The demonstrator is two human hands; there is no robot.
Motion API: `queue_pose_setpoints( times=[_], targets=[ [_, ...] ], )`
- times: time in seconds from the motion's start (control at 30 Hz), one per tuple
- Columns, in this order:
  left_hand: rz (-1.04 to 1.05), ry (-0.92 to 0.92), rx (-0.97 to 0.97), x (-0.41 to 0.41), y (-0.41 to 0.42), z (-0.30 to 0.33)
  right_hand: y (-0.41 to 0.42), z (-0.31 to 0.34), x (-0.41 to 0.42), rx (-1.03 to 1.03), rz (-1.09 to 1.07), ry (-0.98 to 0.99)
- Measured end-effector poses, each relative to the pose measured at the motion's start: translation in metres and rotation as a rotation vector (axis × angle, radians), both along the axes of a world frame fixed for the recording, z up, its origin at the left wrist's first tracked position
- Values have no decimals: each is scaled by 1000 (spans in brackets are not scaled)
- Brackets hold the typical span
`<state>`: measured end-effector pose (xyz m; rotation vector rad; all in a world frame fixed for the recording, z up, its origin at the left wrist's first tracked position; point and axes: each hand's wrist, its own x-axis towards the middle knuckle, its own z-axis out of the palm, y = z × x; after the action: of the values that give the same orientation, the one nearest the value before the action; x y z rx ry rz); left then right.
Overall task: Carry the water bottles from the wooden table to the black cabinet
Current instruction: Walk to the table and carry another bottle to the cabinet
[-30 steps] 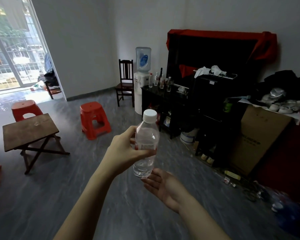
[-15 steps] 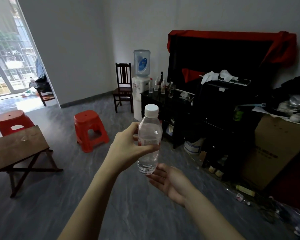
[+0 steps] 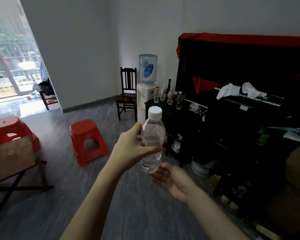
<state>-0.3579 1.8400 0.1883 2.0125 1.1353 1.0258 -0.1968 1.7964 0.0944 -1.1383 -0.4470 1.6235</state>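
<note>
Grey marbled flooring (image 3: 59, 205) runs back to pale walls, with a bright grilled doorway at the far left. At the left edge stands the wooden counter (image 3: 10, 156) on crossed legs, its top bare where visible, with two red plastic stools (image 3: 87, 141) beyond and beside it. Held out in mid-air at the centre is a clear water bottle (image 3: 151, 141) with a white cap, upright and partly filled. The left hand (image 3: 133, 148) has its grip wrapped around the bottle's middle, thumb across the front. The right hand (image 3: 173, 181) lies open, palm up, just under the bottle's base; whether it touches cannot be told. Ahead on the right is the black cabinet (image 3: 180, 118), its top already carrying several small bottles (image 3: 169, 96) near its far end. Just behind that end are a water dispenser (image 3: 146, 84) and a dark wooden chair (image 3: 127, 96) against the wall.
</note>
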Motion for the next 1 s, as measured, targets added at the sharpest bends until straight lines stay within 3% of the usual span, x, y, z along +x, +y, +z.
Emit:
queue_pose_setpoints(
  times=[0.47,1.0],
  targets=[
    [47,32,-30,19,221,-22,219,-17,22,-35,45,22],
    [-44,69,-24,16,515,-14,513,-12,20,-43,-14,43]
  ],
)
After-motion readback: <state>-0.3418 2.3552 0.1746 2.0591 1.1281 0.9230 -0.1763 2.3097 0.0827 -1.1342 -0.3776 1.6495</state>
